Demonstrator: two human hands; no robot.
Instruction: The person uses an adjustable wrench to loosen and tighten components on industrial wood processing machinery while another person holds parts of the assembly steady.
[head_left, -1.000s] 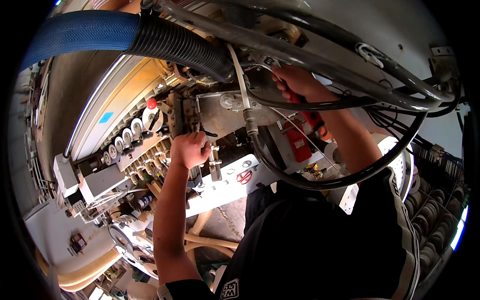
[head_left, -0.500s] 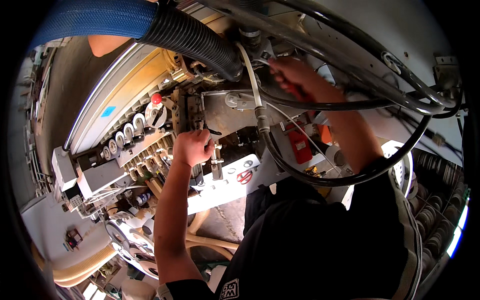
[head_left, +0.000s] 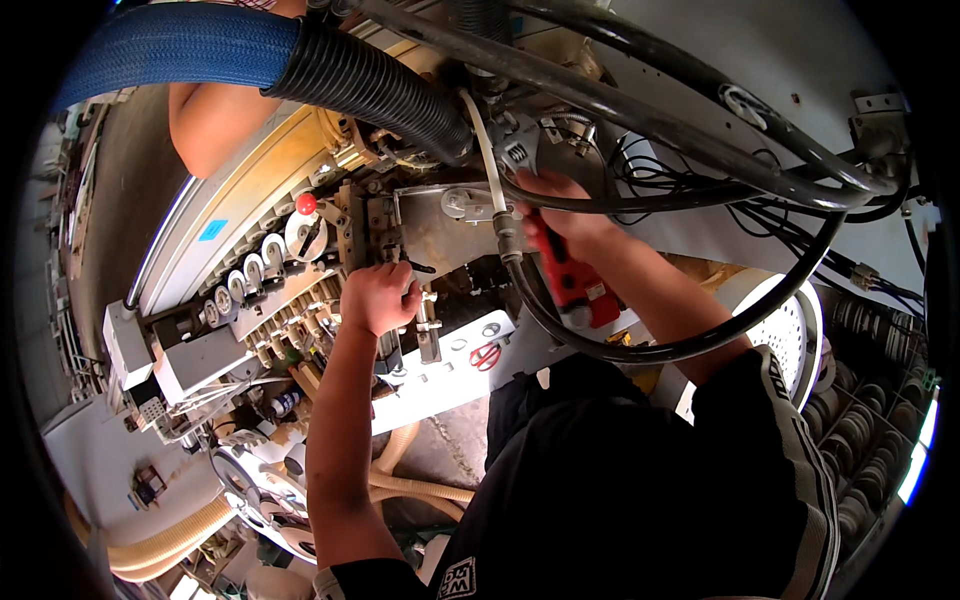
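Observation:
An adjustable wrench (head_left: 516, 155) with a metal head is in my right hand (head_left: 562, 212), whose fingers are wrapped round it. Its red grip shows below the palm, overlapping a red tool or case (head_left: 580, 292) behind it. The wrench head lies close to machine fittings beside a pale hose (head_left: 482, 140); whether it touches them I cannot tell. My left hand (head_left: 378, 298) is closed in a fist over a part of the machine. A black lever (head_left: 420, 267) sticks out beside its knuckles, and what lies under the fingers is hidden.
A black loop of hose (head_left: 690, 350) curves around my right forearm. Overhead runs a blue sleeved hose (head_left: 190, 45). A red ball knob (head_left: 306, 204) and several rollers stand left of my left hand. Red-handled scissors (head_left: 485, 356) lie on a white panel (head_left: 440, 375).
My right hand has moved down and slightly left, and the wrench head has shifted with it. My left hand keeps its place. A bare limb at upper left shows more now.

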